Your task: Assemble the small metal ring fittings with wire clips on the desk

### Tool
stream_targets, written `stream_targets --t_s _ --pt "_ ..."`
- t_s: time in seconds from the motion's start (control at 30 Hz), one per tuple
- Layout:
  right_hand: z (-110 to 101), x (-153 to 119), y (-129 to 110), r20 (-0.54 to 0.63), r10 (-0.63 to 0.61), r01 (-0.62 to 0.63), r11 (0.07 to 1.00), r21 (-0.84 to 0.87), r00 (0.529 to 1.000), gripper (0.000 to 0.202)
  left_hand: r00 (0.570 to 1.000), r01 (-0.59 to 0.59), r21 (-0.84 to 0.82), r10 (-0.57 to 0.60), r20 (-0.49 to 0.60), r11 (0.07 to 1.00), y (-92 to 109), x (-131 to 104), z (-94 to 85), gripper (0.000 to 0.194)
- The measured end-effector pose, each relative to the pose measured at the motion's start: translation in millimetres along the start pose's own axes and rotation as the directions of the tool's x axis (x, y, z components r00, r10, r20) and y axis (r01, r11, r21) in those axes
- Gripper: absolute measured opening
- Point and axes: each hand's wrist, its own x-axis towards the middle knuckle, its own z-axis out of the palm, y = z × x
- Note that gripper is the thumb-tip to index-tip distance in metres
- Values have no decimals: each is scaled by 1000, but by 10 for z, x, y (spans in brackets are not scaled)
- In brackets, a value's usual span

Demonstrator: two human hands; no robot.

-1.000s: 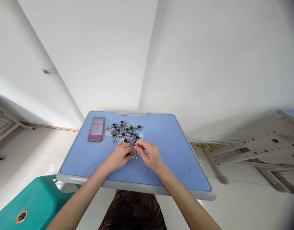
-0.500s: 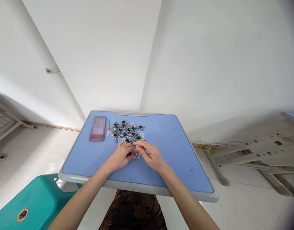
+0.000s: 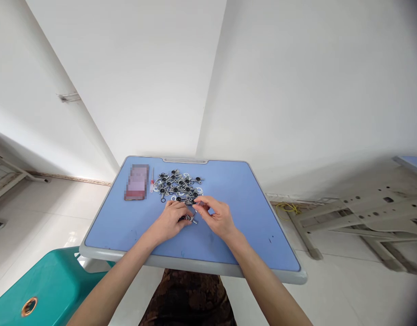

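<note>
On the blue table (image 3: 242,217) lies a pile of small metal parts with black round caps (image 3: 176,189), mixed with white and black rings. Just in front of the pile, my left hand (image 3: 172,219) grips a small metal part (image 3: 192,219), partly hidden by its fingers. Close on the right, my right hand (image 3: 217,216) has thumb and index finger pinched at the pile's front edge, above that part. Something thin seems to be at its fingertips, too small to name.
A blurred flat rectangular object (image 3: 137,182) and a small screwdriver with a red and clear handle (image 3: 152,184) lie left of the pile. A green stool (image 3: 48,280) stands at the lower left.
My right hand has opened a slight gap from my left hand, its fingertips now a little to the right. More of the metal part shows. The whole view has shifted slightly.
</note>
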Motion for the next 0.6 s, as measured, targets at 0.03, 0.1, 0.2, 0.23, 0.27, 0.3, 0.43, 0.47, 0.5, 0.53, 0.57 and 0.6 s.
stream_targets --t_s 0.03,0.1,0.2,0.23,0.27,0.3,0.43,0.47,0.5,0.53,0.57,0.6 --pt "4 -2 7 2 -33 33 999 -18 999 14 1000 -1 -1 1 -1 1000 0 0 0 7" --pt "-5 -2 15 31 -93 94 995 -34 995 18 1000 -1 2 1 3 1000 6 1 -3 7" --pt "-42 2 7 121 -129 127 992 18 984 27 1000 2 8 -2 3 1000 19 6 -13 7" --pt "-52 5 0 144 -123 116 992 51 982 29 1000 3 10 -3 2 1000 22 7 -16 7" --pt "-58 7 -7 153 -111 99 992 83 982 31 1000 4 10 -4 2 1000 24 8 -18 7" --pt "-60 10 -14 147 -95 79 991 108 985 30 1000 5 9 -5 2 1000 25 8 -20 7" --pt "-24 15 -28 29 -21 19 997 72 999 14 1000 2 12 -2 3 1000 19 3 -16 7" --pt "-11 13 -28 3 -10 10 999 45 1000 10 1000 1 16 -1 2 1000 16 1 -13 7" --pt "1 11 -28 -16 -5 5 1000 19 1000 8 1000 -2 21 2 1 1000 15 -1 -10 7" --pt "12 8 -27 -28 -5 5 1000 -1 1000 8 1000 -5 27 5 -1 1000 14 -3 -7 7" --pt "21 6 -26 -32 -9 8 1000 -16 999 9 1000 -9 34 9 -2 999 14 -6 -6 7" --pt "28 3 -25 -32 -15 14 1000 -26 999 10 1000 -14 42 14 -3 999 15 -9 -5 7"
